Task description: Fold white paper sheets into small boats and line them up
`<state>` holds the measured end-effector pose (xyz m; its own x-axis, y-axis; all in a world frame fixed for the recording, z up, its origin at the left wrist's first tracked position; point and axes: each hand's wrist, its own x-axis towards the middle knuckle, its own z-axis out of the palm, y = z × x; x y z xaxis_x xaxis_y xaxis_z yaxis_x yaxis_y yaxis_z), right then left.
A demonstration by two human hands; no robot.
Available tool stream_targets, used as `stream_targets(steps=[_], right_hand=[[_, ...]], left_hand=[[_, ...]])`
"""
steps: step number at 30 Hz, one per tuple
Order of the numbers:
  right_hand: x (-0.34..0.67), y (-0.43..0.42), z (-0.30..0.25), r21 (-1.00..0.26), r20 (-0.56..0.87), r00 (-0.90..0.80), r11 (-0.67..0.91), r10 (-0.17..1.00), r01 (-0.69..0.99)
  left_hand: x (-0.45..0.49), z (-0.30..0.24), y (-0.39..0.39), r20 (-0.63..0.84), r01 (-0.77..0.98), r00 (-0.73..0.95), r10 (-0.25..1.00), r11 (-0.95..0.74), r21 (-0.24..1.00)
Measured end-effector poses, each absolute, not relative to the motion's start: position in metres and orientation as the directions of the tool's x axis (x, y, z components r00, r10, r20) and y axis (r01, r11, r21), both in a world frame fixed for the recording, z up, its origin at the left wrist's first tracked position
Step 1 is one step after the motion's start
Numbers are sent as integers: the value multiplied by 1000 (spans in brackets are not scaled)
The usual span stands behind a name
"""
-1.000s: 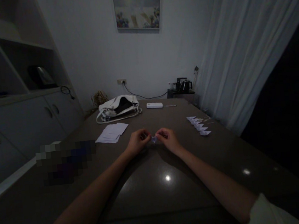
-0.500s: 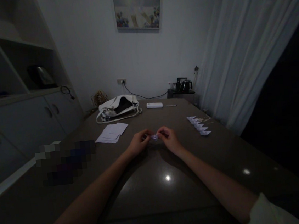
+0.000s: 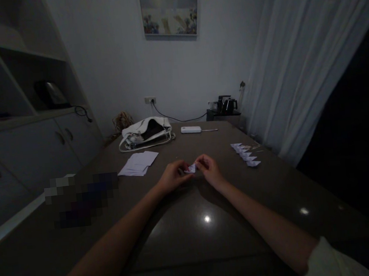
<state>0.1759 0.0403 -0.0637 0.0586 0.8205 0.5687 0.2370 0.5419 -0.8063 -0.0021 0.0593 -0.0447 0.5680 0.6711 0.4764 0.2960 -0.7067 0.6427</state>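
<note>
Between my hands, just above the middle of the table [image 3: 182, 239], is a small folded white paper boat [image 3: 191, 169]. My left hand [image 3: 172, 176] is closed on its left side, with the thumb along the lower edge and fingers behind. At the boat's right end, my right hand [image 3: 209, 168] pinches the paper between thumb and fingertips. To the right stands a slanting row of several folded paper boats [image 3: 252, 163]. On the left lies a loose stack of white paper sheets [image 3: 137, 164].
A white handbag [image 3: 146, 131] sits at the table's far left. Right of it lies a white power bank [image 3: 190, 130] with a short cable. A black kettle [image 3: 229, 104] stands on a side stand beyond the table. Small scraps [image 3: 253, 147] lie beside the boats.
My left thumb has shifted down along the paper's lower edge, and more of the folded boat shows between my hands. The right hand has barely moved.
</note>
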Motion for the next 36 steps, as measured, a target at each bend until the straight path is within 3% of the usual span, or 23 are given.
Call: stream_targets(steps=[21,29,36], right_hand=[[175,39,-65,-865,495,38,488,868,116],[176,39,-64,-890,456,62,454,888,49],[174,37,-63,-918,393,68,395,917,-19]], left_hand=[[-1,-41,54,482,338,608,631,-754,563],[-1,-39,52,466,312,611,640,-736,601],[2,-42,54,434,262,550,713,-641,722]])
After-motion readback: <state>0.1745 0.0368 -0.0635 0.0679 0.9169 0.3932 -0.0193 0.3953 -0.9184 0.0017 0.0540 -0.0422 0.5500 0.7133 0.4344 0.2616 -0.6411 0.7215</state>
